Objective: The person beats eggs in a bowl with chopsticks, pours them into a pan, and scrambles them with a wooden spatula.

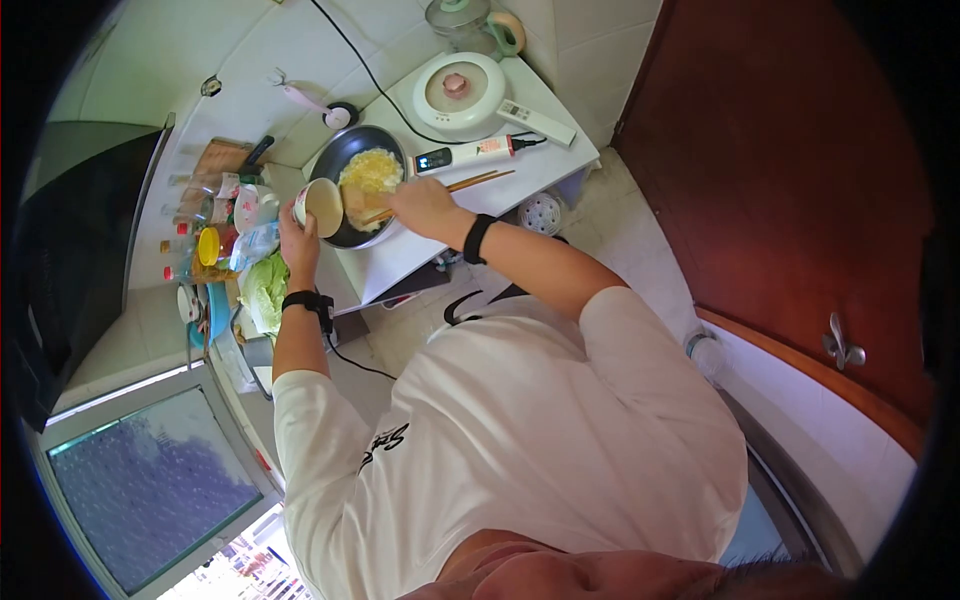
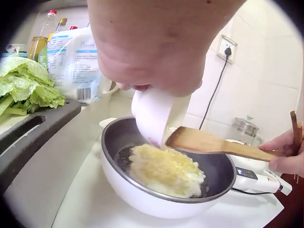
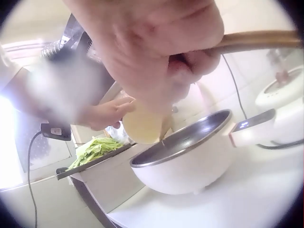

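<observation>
My left hand (image 1: 297, 245) grips a white bowl (image 1: 322, 207) by its side and holds it tipped, mouth down, over the pan (image 2: 166, 205). Yellow and white egg (image 2: 164, 171) lies spread across the dark inside of this white electric pan. With curled fingers my right hand (image 1: 430, 210) holds a wooden spatula (image 2: 213, 144), its flat end right at the bowl's rim. Thin brown sticks (image 1: 485, 180), which look like chopsticks, stick out from the same fist. In the right wrist view, the fist hides part of the bowl.
The pan's handle (image 1: 460, 155), with a lit display, points toward a white lidded pot (image 1: 435, 100). A glass kettle (image 1: 465, 25) stands behind. Leafy greens (image 2: 26, 85) lie on a dark-edged board (image 2: 40, 137) at left, near bottles (image 1: 185, 245) and a white printed bag (image 2: 73, 64).
</observation>
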